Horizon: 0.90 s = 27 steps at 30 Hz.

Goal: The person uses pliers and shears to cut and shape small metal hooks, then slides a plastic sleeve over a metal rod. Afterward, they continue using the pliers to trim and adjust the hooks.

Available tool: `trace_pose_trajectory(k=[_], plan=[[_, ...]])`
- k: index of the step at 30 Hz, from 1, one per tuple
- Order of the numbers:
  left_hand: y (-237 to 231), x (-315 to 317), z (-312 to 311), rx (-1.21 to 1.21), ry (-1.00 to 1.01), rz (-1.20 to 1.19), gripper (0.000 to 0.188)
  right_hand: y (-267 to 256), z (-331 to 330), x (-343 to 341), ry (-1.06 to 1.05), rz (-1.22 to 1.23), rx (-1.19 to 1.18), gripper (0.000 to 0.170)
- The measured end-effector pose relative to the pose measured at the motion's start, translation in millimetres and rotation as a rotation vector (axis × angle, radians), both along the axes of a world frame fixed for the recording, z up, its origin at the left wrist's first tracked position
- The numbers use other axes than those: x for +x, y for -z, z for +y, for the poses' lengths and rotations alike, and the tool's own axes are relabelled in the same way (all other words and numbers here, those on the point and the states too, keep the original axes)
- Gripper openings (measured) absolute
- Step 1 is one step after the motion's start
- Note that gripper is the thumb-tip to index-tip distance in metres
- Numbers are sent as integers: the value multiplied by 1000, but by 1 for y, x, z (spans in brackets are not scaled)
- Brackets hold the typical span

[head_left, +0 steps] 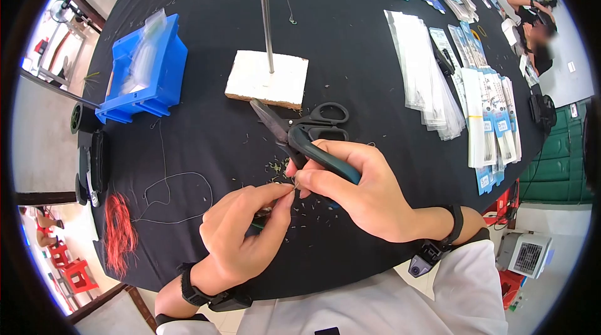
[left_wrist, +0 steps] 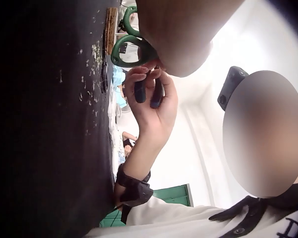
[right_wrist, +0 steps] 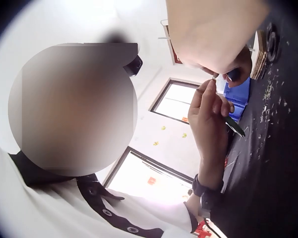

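Note:
In the head view, my right hand grips pliers with dark green handles, their grey jaws pointing up and left. Its thumb and fingertips meet those of my left hand over the front of the table. My left thumb and index finger pinch a tiny thing at that meeting point; I cannot tell what it is. Green-handled scissors are tucked in my left hand, their loops showing in the left wrist view. Black scissors lie on the table just beyond the pliers.
A white block with an upright metal rod stands ahead. To the left are a blue bin, red threads and a looped line. Clear sleeves and printed packets lie right. Small clippings dot the black cloth.

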<state>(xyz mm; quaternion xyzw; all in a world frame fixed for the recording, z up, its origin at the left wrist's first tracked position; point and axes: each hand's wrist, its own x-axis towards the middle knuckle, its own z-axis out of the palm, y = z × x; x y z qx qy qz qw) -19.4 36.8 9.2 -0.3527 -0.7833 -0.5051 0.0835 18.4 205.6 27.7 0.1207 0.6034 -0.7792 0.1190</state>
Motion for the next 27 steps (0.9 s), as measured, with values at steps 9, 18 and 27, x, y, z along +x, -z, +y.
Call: trace_pose_trajectory(k=[9,18,27], plan=[[-7,5,-3,317,-114,-702,3,16,-5,-2,159,478,444,15],[-11,-11,-9,582,-104,-1000,10,21,9,1,24,773,1064,26],[-14,-13,-9,678,-73,-1141,9,23,5,3,6,854,1222,30]])
